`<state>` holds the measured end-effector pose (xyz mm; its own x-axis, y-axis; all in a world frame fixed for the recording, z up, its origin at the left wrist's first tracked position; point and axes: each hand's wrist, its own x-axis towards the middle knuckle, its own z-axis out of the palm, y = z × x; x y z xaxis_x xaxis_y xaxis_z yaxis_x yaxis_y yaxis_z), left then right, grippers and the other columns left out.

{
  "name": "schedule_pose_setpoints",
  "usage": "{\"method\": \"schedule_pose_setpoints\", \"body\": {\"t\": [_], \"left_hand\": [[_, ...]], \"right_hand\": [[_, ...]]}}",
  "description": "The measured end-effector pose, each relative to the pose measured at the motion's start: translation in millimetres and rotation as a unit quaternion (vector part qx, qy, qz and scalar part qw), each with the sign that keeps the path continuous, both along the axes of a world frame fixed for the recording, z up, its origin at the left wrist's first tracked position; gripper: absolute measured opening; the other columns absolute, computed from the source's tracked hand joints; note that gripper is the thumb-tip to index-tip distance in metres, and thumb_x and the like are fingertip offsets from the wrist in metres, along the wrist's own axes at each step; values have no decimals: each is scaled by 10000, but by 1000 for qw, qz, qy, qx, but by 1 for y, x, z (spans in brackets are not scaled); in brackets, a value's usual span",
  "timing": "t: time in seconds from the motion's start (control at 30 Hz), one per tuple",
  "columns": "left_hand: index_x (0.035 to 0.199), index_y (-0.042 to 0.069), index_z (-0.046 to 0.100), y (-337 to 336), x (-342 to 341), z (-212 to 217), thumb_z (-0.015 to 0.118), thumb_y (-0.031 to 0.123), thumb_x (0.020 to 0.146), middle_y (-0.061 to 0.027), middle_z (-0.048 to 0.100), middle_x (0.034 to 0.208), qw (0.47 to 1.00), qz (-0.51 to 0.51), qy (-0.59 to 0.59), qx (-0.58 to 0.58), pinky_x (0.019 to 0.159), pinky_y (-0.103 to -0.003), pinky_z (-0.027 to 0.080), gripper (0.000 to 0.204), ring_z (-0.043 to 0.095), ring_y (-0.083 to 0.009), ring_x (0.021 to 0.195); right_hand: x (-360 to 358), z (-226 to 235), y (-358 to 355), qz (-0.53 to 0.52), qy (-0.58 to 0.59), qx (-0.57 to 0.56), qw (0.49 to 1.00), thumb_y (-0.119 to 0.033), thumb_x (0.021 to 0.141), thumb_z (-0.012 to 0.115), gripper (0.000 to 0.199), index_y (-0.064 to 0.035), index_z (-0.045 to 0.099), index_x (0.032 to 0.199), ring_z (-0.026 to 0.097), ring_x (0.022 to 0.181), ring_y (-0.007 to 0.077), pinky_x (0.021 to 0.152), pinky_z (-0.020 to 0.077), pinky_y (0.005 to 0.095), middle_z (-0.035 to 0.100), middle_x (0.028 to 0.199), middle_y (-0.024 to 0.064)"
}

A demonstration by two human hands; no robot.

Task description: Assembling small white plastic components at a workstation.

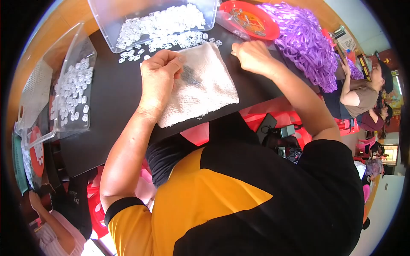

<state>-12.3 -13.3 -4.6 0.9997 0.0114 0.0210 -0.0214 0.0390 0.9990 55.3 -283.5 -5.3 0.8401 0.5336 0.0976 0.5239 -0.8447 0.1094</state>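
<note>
My left hand (pixel 160 77) is over the left part of a white towel (pixel 209 96), its thumb and fingers pinched together. Whatever they hold is hidden or too small to make out. Beside those fingertips, a little heap of thin grey metal pieces (pixel 190 77) lies on the cloth. My right hand (pixel 254 57) is on the dark table just right of the towel, below a red bowl (pixel 272 32) of small metal parts. Its fingers are curled closed, with the tips turned away from view. Loose small clear plastic pieces (pixel 181 40) lie along the towel's far edge.
A clear bin (pixel 100 23) heaped with white plastic pieces stands at the back. Another clear bin (pixel 68 128) is at the left. Shiny purple straps (pixel 305 47) pile up at the right. Other people sit at the right (pixel 363 94) and lower left (pixel 60 232).
</note>
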Motion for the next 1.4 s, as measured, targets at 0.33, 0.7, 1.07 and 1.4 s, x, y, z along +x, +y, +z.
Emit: {"method": "schedule_pose_setpoints", "body": {"t": [0.33, 0.7, 1.07, 1.4], "left_hand": [[861, 11, 677, 6, 4, -9, 653, 95, 881, 34, 569, 675, 992, -21, -109, 63, 536, -196, 382, 90, 481, -34, 612], [1050, 18, 659, -6, -6, -7, 690, -52, 810, -7, 611, 798, 972, -154, -171, 42, 698, -241, 497, 252, 567, -71, 722], [972, 16, 609, -4, -6, -12, 706, -48, 817, -22, 603, 779, 959, -129, -251, 26, 629, -228, 504, 193, 601, -75, 690], [956, 19, 602, -2, -4, -12, 727, -35, 797, -42, 596, 829, 934, -102, -313, 141, 610, -237, 498, 209, 579, -96, 665]], "right_hand": [[-14, 18, -1, -29, 311, 525, 792, -256, 930, 646, 307, -24, 580, 740, 447, 579, 52, 572, 422, 232, 485, 622, -21], [-48, 33, 47, 47, 340, 509, 789, -212, 935, 623, 248, -18, 610, 780, 491, 597, 73, 576, 411, 243, 528, 644, -2], [-42, 36, 71, 56, 416, 520, 744, -161, 897, 674, 212, -25, 598, 755, 476, 587, 74, 553, 406, 233, 466, 616, -14], [-34, 39, 64, 99, 412, 512, 747, -174, 926, 632, 203, 2, 634, 825, 487, 609, 80, 568, 399, 243, 517, 652, 7]]}}
